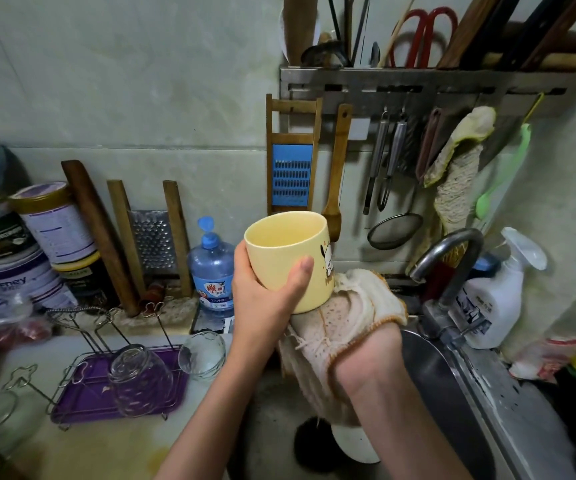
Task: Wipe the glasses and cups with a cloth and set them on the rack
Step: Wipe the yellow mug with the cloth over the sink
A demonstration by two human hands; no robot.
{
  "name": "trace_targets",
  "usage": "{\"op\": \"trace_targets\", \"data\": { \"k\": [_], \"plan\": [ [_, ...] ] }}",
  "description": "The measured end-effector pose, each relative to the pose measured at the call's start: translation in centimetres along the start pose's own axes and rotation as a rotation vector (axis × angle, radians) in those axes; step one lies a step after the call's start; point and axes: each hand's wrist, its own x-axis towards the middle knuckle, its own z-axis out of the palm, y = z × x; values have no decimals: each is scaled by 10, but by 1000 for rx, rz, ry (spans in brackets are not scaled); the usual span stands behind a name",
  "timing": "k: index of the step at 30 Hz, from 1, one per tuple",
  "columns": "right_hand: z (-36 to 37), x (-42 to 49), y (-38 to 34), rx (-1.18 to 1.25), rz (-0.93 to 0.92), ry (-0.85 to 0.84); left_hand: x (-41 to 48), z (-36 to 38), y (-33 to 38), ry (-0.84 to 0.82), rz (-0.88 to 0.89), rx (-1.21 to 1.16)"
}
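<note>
I see the left hand [266,292] grasping a pale yellow plastic cup with a cartoon print [290,258], thumb across its near side, mouth tilted toward the camera. The cup is held up above the counter edge, left of the steel sink [453,393]. The right hand [373,344] is covered by a worn beige knitted cloth [356,306] that presses against the cup's base; its fingers are hidden, so I cannot tell its grip. On the wire rack over a purple tray [89,393], one clear glass [137,379] sits upside down.
</note>
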Motion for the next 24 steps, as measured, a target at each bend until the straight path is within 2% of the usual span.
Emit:
{"op": "trace_targets", "data": {
  "k": [5,7,10,11,13,15,16,18,19,21,24],
  "plan": [
    [9,24,7,20,167,11,-4,5,0,9,28,71],
    [10,25,4,33,155,16,-2,5,0,-9,28,74],
    [7,19,-1,-4,128,-118,11,-3,-1,-9,27,70],
    [4,16,-4,10,97,-113,15,-6,-2,-2,29,62],
    [2,6,-10,-91,68,-5,21,-10,-5,29,25,23],
    [7,-10,-16,-58,29,185,21,-11,-6,68,22,-22],
    [13,-13,-19,-75,0,215,19,-10,-6,78,14,-39],
    [11,-3,-14,-110,36,33,14,-9,-6,81,7,-57],
    [11,4,-8,-109,96,7,11,-8,-6,83,14,-59],
    [14,7,-1,-38,181,-14,3,-5,-6,78,32,-45],
    [14,13,9,-5,168,15,-5,-2,-3,82,58,-53]
  ]
}}
